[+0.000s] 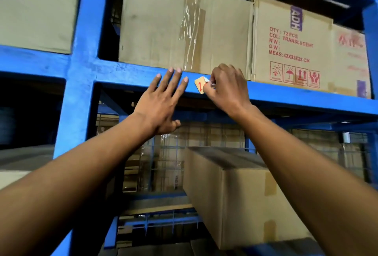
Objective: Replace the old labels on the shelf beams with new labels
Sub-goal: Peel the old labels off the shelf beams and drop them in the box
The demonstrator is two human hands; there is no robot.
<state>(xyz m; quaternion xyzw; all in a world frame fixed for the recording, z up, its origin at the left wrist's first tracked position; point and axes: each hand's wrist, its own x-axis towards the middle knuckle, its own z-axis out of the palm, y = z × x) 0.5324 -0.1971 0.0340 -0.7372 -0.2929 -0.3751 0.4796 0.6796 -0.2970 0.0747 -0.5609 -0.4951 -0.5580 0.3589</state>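
Observation:
A blue shelf beam point(126, 72) runs across the middle of the head view. On its front face sits a small tan label point(199, 84) with red marking, its left part showing and its right part under my fingers. My right hand point(224, 88) pinches the label's right edge with thumb and fingertips. Just left of the label, my left hand point(161, 101) lies flat against the beam, fingers spread and holding nothing.
Cardboard boxes point(184, 28) stand on the shelf right above the beam, one printed in red point(290, 44). A long carton point(241, 190) lies on the shelf below. A blue upright post point(81, 83) rises at left. Wire mesh point(167, 153) backs the lower bay.

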